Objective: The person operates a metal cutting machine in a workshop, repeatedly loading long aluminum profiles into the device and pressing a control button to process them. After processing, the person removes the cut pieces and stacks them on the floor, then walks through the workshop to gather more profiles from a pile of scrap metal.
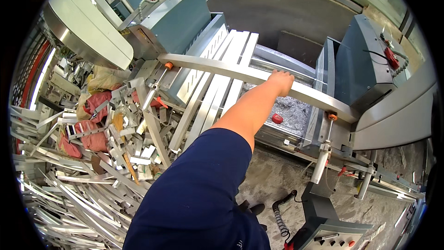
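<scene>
My left hand (281,82) reaches across a long silver aluminium profile (226,68). Its fingers curl over the far side of the bar, partly hidden. The profile spans the two grey-blue machine heads, the left head (173,18) and the right head (358,67). An orange-tipped clamp cylinder (155,88) points at the profile near its left end; another clamp cylinder (325,150) does so near its right end. Below my wrist, a small red object (277,118) lies among metal shavings (296,111). My right hand is out of view.
Several silver profiles (222,83) lie side by side behind and beneath the held one. Aluminium offcuts (134,143) and red sacks (92,134) pile up at left. A control panel (328,238) with knobs and a coiled cable (277,213) stands at lower right.
</scene>
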{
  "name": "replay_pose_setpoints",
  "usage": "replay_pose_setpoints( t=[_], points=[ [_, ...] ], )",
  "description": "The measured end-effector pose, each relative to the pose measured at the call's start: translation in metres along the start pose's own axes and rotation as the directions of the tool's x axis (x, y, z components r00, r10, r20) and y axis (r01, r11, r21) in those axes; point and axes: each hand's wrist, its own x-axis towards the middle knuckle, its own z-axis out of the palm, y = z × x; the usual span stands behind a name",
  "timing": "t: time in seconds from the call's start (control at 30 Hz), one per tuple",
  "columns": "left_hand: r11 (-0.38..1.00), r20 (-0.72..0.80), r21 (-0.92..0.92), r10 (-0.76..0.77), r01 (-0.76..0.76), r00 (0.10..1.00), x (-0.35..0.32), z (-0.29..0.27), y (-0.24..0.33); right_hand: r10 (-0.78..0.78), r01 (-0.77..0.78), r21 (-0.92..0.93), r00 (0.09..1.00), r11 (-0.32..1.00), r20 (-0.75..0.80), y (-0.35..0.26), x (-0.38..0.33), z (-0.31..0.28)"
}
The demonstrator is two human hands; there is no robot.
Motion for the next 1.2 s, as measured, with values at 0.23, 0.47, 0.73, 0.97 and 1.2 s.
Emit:
replay_pose_setpoints(
  t=[0.23,0.47,0.73,0.97,1.2],
  points=[
    [0.999,-0.012,-0.037,0.000,0.000,1.000,0.000,-0.001,-0.005,0.053,-0.057,-0.082,0.997,0.995,-0.053,0.016,-0.027,-0.023],
    [0.989,-0.037,-0.113,0.090,-0.093,0.995,-0.007,-0.004,-0.015,0.064,-0.073,-0.159,0.996,0.985,-0.063,0.012,-0.078,-0.042],
    [0.985,-0.260,0.020,0.168,-0.169,0.951,-0.064,0.010,-0.021,-0.188,0.206,-0.103,0.968,0.973,0.165,-0.016,-0.118,-0.040],
    [0.916,-0.292,-0.178,0.301,-0.361,0.908,-0.287,0.080,0.014,-0.494,0.515,0.043,0.789,0.856,0.365,0.013,-0.133,-0.063],
    [0.842,0.001,-0.458,0.320,-0.284,0.947,-0.516,0.149,0.042,-0.803,0.875,0.050,0.417,0.481,0.425,-0.014,-0.146,-0.076]
  ],
)
